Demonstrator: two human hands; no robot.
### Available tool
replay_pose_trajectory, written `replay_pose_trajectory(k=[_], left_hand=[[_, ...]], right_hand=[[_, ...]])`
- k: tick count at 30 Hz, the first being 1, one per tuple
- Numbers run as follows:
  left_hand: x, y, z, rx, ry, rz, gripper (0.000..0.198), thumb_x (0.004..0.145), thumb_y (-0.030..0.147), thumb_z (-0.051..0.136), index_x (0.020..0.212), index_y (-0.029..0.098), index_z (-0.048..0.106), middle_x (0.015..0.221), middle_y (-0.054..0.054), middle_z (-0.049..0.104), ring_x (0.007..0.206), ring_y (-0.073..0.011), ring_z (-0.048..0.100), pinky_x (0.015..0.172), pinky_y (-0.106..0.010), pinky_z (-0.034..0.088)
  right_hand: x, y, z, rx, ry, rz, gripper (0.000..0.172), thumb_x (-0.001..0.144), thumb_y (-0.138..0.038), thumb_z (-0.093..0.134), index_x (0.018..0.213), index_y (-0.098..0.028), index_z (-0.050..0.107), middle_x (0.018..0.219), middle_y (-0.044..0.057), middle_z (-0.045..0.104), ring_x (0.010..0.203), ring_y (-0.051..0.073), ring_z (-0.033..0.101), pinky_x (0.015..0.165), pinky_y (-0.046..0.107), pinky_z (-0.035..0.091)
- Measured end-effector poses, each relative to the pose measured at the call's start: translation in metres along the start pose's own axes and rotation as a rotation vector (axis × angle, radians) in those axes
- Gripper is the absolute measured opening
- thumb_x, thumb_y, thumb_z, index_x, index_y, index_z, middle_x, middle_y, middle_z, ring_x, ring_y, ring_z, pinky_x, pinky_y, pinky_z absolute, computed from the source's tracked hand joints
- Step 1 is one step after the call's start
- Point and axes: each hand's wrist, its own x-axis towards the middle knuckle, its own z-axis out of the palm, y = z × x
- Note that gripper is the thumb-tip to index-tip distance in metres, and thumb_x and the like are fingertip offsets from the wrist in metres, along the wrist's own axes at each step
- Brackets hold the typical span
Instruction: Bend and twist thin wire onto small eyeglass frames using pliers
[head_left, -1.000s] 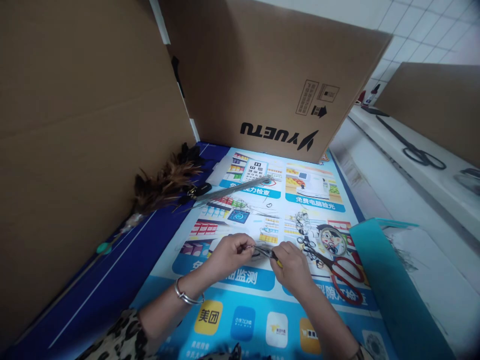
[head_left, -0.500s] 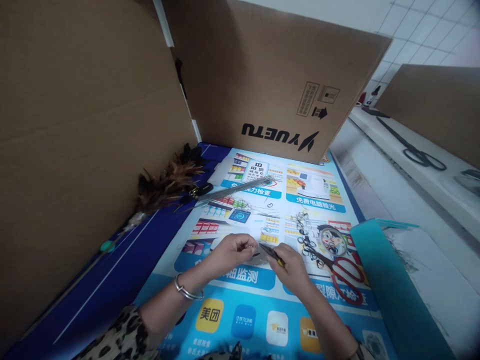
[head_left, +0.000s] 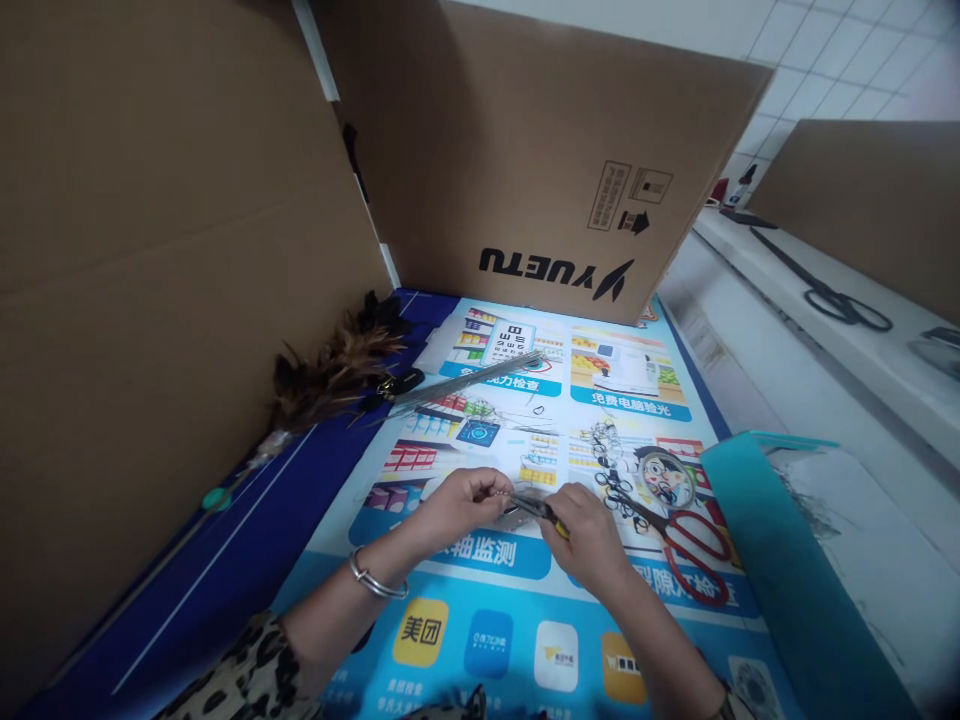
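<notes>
Left grip (head_left: 474, 500): pinched on tiny piece (head_left: 502, 493); light, I'd judge
Right grip (head_left: 589, 532): closed round stiff-looking pliers (head_left: 535, 507); hold handles (head_left: 559, 526)

The scissors (head_left: 665, 527) lie right of the pliers (head_left: 534, 507), the wire bundle (head_left: 472, 377) behind, the feather duster (head_left: 334, 362) left.

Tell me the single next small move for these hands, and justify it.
Probably a light squeeze of the pliers, with the left hand steady. The right hand holds them, their nose reaching the left hand's pinched thumb and finger. What is pinched there, and whether the pliers already bite it, is too small to tell, so gentle pressure seems wiser.
</notes>
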Motion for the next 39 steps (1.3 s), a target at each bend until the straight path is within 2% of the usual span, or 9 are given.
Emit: replay_pose_trajectory(k=[9,18,30,39], left_hand=[[-0.0008,0.0036,0.0005,0.071,0.026,0.017,0.015,0.076,0.026,0.052,0.073,0.012,0.056,0.059,0.003,0.043,0.052,-0.0075,0.034,0.048,-0.017,0.028],[-0.0025,0.006,0.0018,0.16,0.025,0.043,0.012,0.076,0.02,0.048,0.072,0.012,0.055,0.056,0.004,0.039,0.051,-0.007,0.031,0.046,-0.017,0.024],[-0.0014,0.0017,0.0019,0.177,0.075,0.036,0.01,0.073,0.019,0.05,0.069,0.012,0.055,0.057,0.003,0.043,0.051,-0.0071,0.034,0.045,-0.016,0.025],[-0.0009,0.0049,0.0027,0.081,0.041,0.005,0.011,0.073,0.021,0.052,0.068,0.013,0.055,0.055,0.004,0.04,0.049,-0.0069,0.032,0.045,-0.017,0.024]], right_hand=[[-0.0003,0.0033,-0.0026,-0.075,0.008,0.026,0.01,0.081,-0.021,0.046,0.084,-0.016,0.054,0.08,0.006,0.05,0.078,0.018,0.045,0.067,0.028,0.035],[-0.0005,0.0032,0.0001,-0.115,-0.043,0.032,0.009,0.081,-0.023,0.047,0.083,-0.017,0.053,0.08,0.005,0.051,0.079,0.017,0.045,0.068,0.027,0.033],[-0.0004,-0.0008,-0.001,-0.215,-0.053,0.05,0.007,0.08,-0.022,0.047,0.078,-0.018,0.053,0.077,0.003,0.053,0.077,0.016,0.046,0.065,0.025,0.03],[-0.0019,-0.0004,0.0014,-0.205,-0.048,0.051,0.009,0.081,-0.023,0.047,0.08,-0.018,0.054,0.077,0.003,0.053,0.075,0.015,0.048,0.063,0.024,0.031]])
